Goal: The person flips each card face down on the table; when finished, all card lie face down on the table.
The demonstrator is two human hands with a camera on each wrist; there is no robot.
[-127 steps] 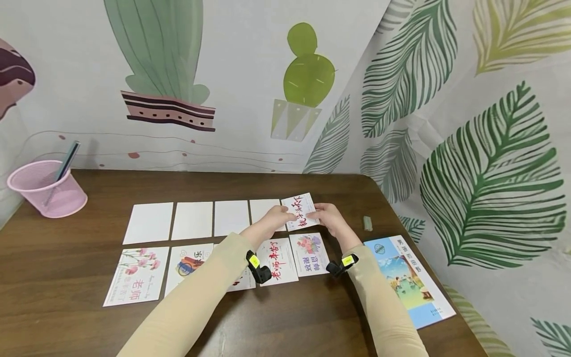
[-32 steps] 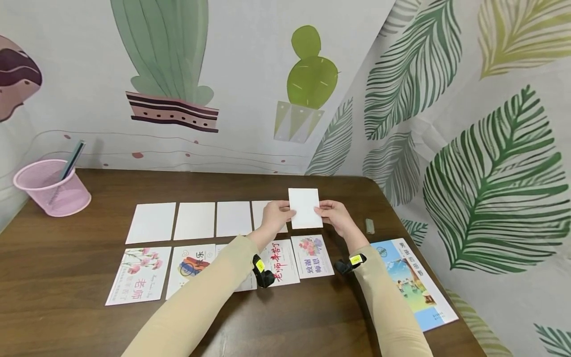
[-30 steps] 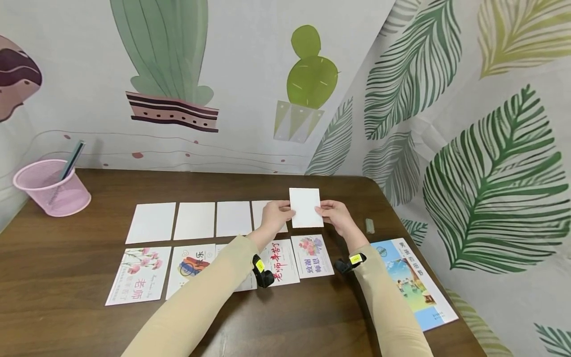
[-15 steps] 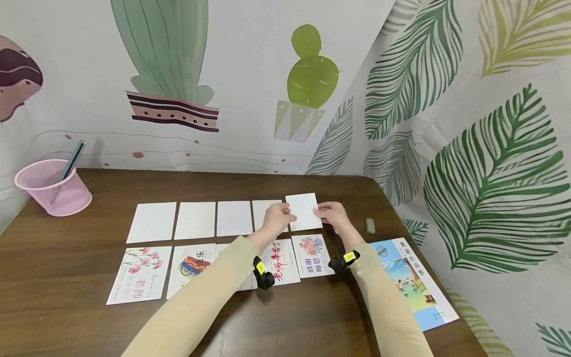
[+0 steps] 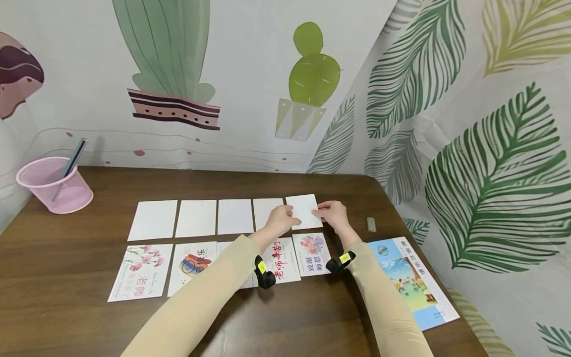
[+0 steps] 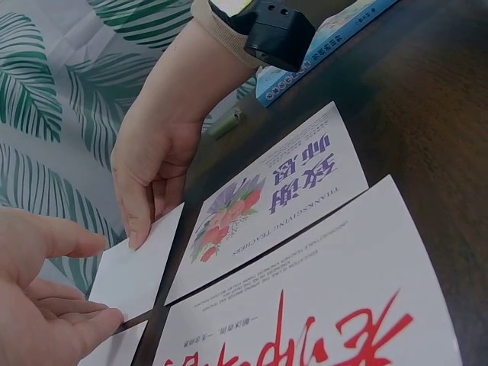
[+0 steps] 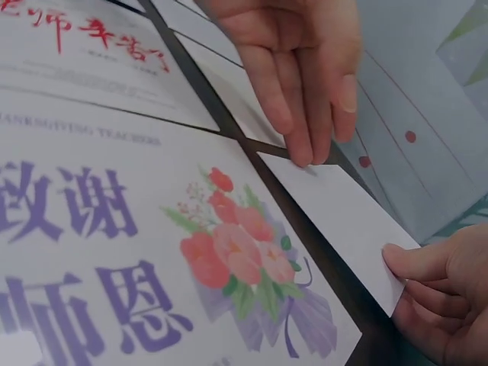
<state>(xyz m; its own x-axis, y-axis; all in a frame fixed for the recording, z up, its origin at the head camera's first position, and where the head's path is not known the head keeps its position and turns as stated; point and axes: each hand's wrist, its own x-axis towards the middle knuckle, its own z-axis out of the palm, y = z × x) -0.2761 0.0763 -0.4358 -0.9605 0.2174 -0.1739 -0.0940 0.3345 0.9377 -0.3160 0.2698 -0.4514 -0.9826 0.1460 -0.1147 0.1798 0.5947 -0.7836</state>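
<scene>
A white card (image 5: 302,210), blank side up, lies at the right end of the back row. My right hand (image 5: 334,215) pinches its right edge, with the thumb on top in the right wrist view (image 7: 450,282). At the card's left edge is my left hand (image 5: 277,221), its fingertips right by the corner and its thumb spread away in the left wrist view. In front lies a printed card (image 5: 311,254) with a flower bouquet and purple characters. Beside it, a card with red characters (image 5: 285,262) is partly covered by the left arm.
Several blank white cards (image 5: 152,220) continue the back row leftward. The front row includes a carnation card (image 5: 142,271) and a colourful card (image 5: 194,260). A pink mesh pen cup (image 5: 55,186) stands far left. An eraser-like block (image 5: 371,224) and a picture book (image 5: 412,282) lie right.
The card between my hands showed red characters at first, then its blank side. It has come down into line with the back row, and my left fingers have loosened from it.
</scene>
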